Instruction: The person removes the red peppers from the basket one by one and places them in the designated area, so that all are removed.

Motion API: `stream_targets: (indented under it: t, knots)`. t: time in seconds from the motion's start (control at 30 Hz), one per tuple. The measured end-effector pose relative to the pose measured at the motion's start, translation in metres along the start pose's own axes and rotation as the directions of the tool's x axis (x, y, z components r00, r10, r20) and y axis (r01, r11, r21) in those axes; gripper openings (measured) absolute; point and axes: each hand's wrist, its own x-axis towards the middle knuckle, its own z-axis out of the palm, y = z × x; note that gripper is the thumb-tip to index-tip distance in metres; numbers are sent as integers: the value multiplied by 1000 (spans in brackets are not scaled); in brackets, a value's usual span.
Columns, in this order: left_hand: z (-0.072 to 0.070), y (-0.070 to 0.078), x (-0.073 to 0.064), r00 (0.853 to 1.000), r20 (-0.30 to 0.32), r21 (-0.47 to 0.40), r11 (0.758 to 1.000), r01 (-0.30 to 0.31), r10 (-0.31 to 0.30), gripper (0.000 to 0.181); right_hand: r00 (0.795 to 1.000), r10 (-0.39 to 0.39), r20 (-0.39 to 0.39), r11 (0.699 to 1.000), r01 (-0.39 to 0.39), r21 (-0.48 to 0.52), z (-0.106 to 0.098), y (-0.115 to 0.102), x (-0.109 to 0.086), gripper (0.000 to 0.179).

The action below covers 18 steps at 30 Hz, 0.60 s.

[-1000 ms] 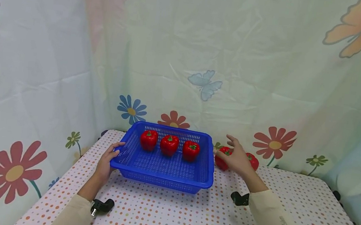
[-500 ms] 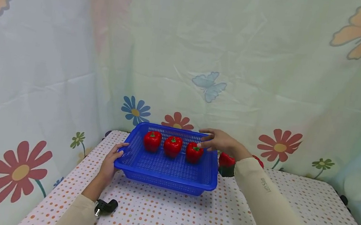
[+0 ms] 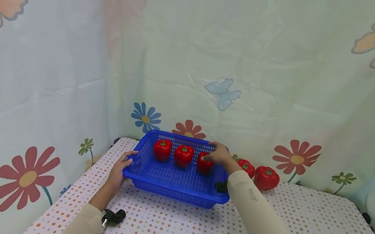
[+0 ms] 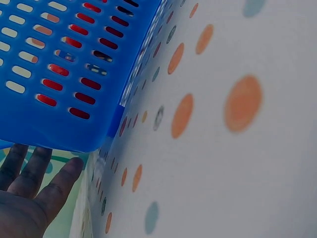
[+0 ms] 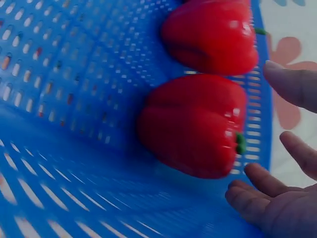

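In the head view my left hand [image 3: 118, 171] is at the left rim of a blue plastic basket [image 3: 175, 189], its fingers fairly straight and touching the edge. From the left wrist, the fingertips of that hand [image 4: 37, 183] lie right at the basket's rim. Inside the basket three red bell peppers stand in a row: a left one [image 3: 162, 150], a middle one [image 3: 183, 156] and a right one [image 3: 204, 166]. My right hand [image 3: 220, 155] reaches over the right pepper. The right wrist view shows its fingers spread around that pepper's green stem end [image 5: 240, 144], with a gap between.
Two more red bell peppers, a nearer one [image 3: 266, 178] and another [image 3: 246, 167] partly behind the right sleeve, sit on the dotted tablecloth [image 3: 167, 227] right of the basket. A patterned curtain [image 3: 195, 55] hangs behind the table.
My right hand has moved left, from the peppers outside the basket to over the right pepper inside. The left hand stays at the rim. The head view has turned slightly.
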Motion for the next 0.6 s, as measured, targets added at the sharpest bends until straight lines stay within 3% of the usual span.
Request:
stream_targets:
  t: [0.2,0.33,0.6]
  knots:
    - [3,2,-1,1000,5,-1,1000,3,-3,43,994,103,-45,993,-100,61,17,12,4,84]
    - [2,2,0,1000,13,-5,1000,-8,8,43,991,105,-82,994,-103,28,21,14,8,80]
    - [0,1,0,1000,5,0,1000,-4,4,43,994,109,-23,992,-110,-59,25,11,8,72]
